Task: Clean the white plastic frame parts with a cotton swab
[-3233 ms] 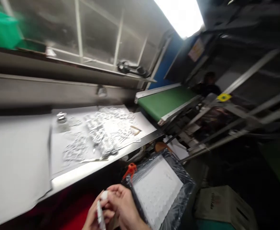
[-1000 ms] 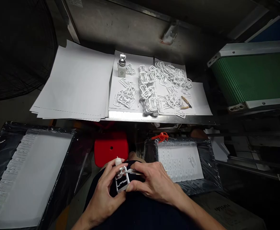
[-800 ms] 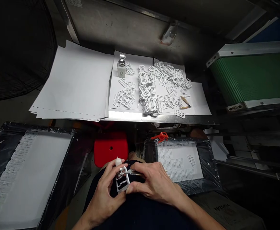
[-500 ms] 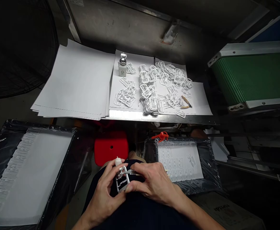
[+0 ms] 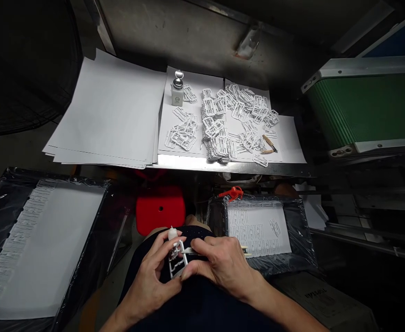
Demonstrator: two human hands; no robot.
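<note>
**White frame being clasped by the left hand, slim tool by the right, on the near side of the red stool**

The white frame (image 5: pixel 178 264) is being gripped by the left hand (image 5: pixel 156 272), nearer the wearer than the red stool (image 5: pixel 161 210) and a little to its right. Its long axis is being directed away from the wearer's body, the far end being pointed roughly toward the stool. A white knob-like piece (image 5: pixel 172 233) is being held among the left fingers beside that far end, its nub being turned away from the wearer; whether it is joined to the frame cannot be told.

The left fingers are being closed over the far end, the thumb being set at the near end. The slim tool (image 5: pixel 190 251) is being pinched by the closed right hand (image 5: pixel 223 263), its tip being brought to the frame's right side; exact contact cannot be told.

Beyond the stool, heaped white parts (image 5: pixel 218 129) and tan-handled pliers (image 5: pixel 269 141) are being supported by a metal bench (image 5: pixel 188 162). Right of the stool, an orange air gun (image 5: pixel 235 192) is being carried by a plastic-lined box (image 5: pixel 301 235).
</note>
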